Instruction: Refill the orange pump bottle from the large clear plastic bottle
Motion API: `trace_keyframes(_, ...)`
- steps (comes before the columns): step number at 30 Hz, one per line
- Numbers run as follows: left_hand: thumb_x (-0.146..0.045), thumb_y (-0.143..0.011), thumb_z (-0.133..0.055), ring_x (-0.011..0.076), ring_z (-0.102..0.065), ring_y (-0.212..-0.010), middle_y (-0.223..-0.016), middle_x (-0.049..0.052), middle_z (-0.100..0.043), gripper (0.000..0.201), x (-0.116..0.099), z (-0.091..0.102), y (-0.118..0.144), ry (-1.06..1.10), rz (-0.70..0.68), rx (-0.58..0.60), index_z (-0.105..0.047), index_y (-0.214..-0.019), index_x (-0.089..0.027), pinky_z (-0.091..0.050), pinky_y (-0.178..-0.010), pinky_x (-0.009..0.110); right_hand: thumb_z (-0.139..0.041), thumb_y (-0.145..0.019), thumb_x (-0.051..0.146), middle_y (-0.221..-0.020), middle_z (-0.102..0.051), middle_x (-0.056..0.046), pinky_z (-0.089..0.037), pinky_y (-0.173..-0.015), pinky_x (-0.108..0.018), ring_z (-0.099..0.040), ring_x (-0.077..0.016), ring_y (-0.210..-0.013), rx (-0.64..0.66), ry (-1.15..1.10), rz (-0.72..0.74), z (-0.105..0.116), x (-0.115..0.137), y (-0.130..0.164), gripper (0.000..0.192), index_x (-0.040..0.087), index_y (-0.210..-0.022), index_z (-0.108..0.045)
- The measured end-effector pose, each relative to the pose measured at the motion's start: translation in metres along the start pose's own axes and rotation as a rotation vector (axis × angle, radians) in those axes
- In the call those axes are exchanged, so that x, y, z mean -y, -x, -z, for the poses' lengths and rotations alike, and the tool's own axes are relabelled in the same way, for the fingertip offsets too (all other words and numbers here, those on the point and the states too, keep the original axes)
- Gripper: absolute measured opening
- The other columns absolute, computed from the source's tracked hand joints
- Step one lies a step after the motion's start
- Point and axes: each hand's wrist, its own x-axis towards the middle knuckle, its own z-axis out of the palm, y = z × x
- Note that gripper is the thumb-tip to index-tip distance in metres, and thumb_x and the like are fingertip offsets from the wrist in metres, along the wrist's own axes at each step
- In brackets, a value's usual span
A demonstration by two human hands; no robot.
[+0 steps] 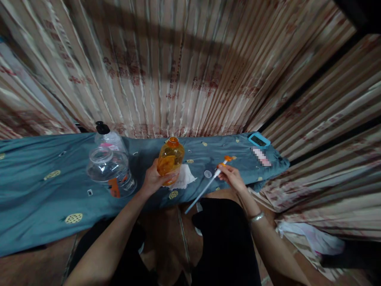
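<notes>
An orange translucent bottle (170,159) with its neck uncapped stands on the blue cloth-covered surface (44,186). My left hand (153,178) is wrapped around its lower part. My right hand (230,176) grips an orange pump head with a long white tube (205,187) that slants down to the left, off the surface's near edge. A crumpled white tissue (184,176) lies just right of the bottle. A small round cap (207,173) rests between the tissue and my right hand.
A clear plastic jar (110,169) with an orange label lies at the left, a clear bottle with a black cap (105,135) behind it. A blue-framed device (258,140) sits at the far right corner. Striped curtains hang behind. My dark-clothed legs are below.
</notes>
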Motion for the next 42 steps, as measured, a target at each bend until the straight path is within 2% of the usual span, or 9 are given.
trace_keyframes(2,-0.06,-0.056,-0.087,0.0315,-0.075,-0.101,-0.107,0.007,-0.077,0.073,0.002,-0.001,0.0,0.002,0.008,0.001,-0.061,-0.112,-0.02,-0.06,-0.092,0.044,-0.063,-0.099,0.018,-0.058,-0.059,0.002,-0.047,-0.049,-0.014,-0.054,-0.0061,-0.048,0.086,0.135,-0.094,-0.025,-0.015,-0.013,0.021,0.008,-0.081,-0.062)
trace_keyframes(7,-0.057,-0.056,-0.088,0.0332,-0.074,-0.107,-0.109,0.008,-0.078,0.075,0.005,-0.004,0.0,-0.017,0.031,0.006,-0.061,-0.117,-0.022,-0.058,-0.096,0.046,-0.068,-0.099,0.032,-0.058,-0.058,0.004,-0.05,-0.057,-0.022,-0.058,-0.0097,-0.052,0.185,0.535,-0.086,-0.061,-0.028,-0.032,0.027,0.01,-0.084,-0.062)
trace_keyframes(12,-0.056,-0.059,-0.087,0.0347,-0.072,-0.111,-0.115,0.01,-0.076,0.075,-0.002,-0.002,0.002,-0.029,0.042,0.015,-0.06,-0.119,-0.021,-0.056,-0.099,0.048,-0.064,-0.101,0.039,-0.061,-0.059,0.003,-0.054,-0.074,-0.03,-0.064,-0.0132,-0.06,0.201,0.825,-0.001,-0.07,-0.025,-0.031,0.031,0.011,-0.087,-0.063)
trace_keyframes(17,-0.053,-0.061,-0.086,0.0336,-0.071,-0.114,-0.118,0.009,-0.075,0.077,-0.008,-0.001,0.006,-0.015,0.041,0.018,-0.056,-0.125,-0.022,-0.056,-0.099,0.047,-0.062,-0.102,0.039,-0.073,-0.066,0.0,-0.055,-0.081,-0.034,-0.066,-0.0154,-0.065,0.177,0.986,0.061,-0.075,-0.022,-0.019,0.034,0.008,-0.115,-0.062)
trace_keyframes(22,-0.049,-0.062,-0.086,0.0312,-0.071,-0.113,-0.12,0.007,-0.074,0.079,-0.007,-0.001,0.009,0.019,0.001,0.024,-0.054,-0.128,-0.021,-0.057,-0.098,0.043,-0.061,-0.102,0.04,-0.096,-0.072,-0.012,-0.051,-0.099,-0.046,-0.069,-0.0292,-0.105,0.112,1.109,0.11,-0.071,-0.023,-0.008,0.048,0.003,-0.133,-0.054)
trace_keyframes(28,-0.046,-0.065,-0.086,0.0298,-0.068,-0.12,-0.128,0.008,-0.07,0.078,-0.007,0.004,0.015,0.023,-0.021,0.029,-0.052,-0.131,-0.021,-0.054,-0.105,0.044,-0.056,-0.103,0.039,-0.1,-0.073,-0.014,-0.045,-0.094,-0.047,-0.066,-0.0399,-0.112,0.061,1.047,0.207,-0.068,-0.01,0.015,0.049,0.004,-0.138,-0.052)
trace_keyframes(35,-0.041,-0.062,-0.089,0.0327,-0.056,-0.138,-0.146,0.016,-0.058,0.095,-0.01,0.004,0.027,0.06,-0.045,-0.012,-0.044,-0.142,-0.018,-0.042,-0.12,0.048,-0.042,-0.085,0.066,-0.092,-0.073,-0.01,-0.042,-0.078,-0.042,-0.068,-0.0358,-0.084,0.031,0.761,0.34,-0.083,0.004,0.048,0.069,0.011,-0.123,-0.06)
trace_keyframes(39,-0.034,-0.065,-0.087,0.0352,-0.045,-0.148,-0.157,0.018,-0.048,0.092,-0.011,0.009,0.061,0.003,-0.007,-0.137,-0.044,-0.145,-0.019,-0.032,-0.125,0.056,-0.043,-0.084,0.069,-0.089,-0.072,-0.008,-0.045,-0.076,-0.038,-0.07,-0.0293,-0.081,0.069,0.601,0.355,-0.09,0.003,0.075,0.069,0.012,-0.12,-0.06)
trace_keyframes(42,-0.032,-0.07,-0.082,0.032,-0.057,-0.138,-0.147,0.014,-0.059,0.072,-0.014,0.024,0.102,0.02,0.014,-0.168,-0.054,-0.136,-0.021,-0.042,-0.12,0.053,-0.046,-0.089,0.06,-0.089,-0.072,-0.006,-0.049,-0.076,-0.035,-0.07,-0.0232,-0.079,0.173,0.484,0.382,-0.108,-0.008,0.098,0.055,0.014,-0.116,-0.062)
